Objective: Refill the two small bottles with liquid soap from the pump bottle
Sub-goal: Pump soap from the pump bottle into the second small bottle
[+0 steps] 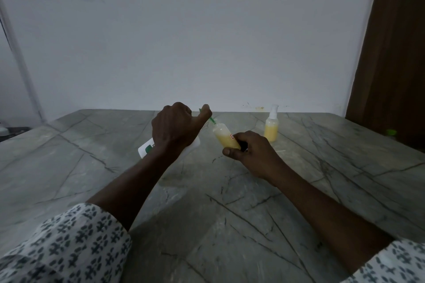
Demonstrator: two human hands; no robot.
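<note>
Sleeves (57, 243) frame the near edge of the counter (207, 225), and both forearms reach toward its middle. My left hand (174, 131) is wrapped round the pump bottle (147, 148), which is tipped over to the right, and the thumb lies up by the pump head. Its green nozzle (212, 119) points down at the mouth of the bottle (226, 138). My right hand (250, 156) grips that bottle by its lower half, above the counter's middle, and tilts it left to meet the nozzle. Yellow soap fills a good part of it. I cannot tell whether the nozzle tip is inside the mouth or only at it.

I judge this to be the pumping step for this bottle. To do it well, I would seat the tip in the mouth, press with the thumb in short full strokes, and hold the right hand steady. As the level rises, I would bring the bottle more upright so nothing runs out.

Near the far edge, right of centre, a second bottle (271, 130) stands upright and capped, with soap in it. A green cap (391, 132) lies by the right edge.
</note>
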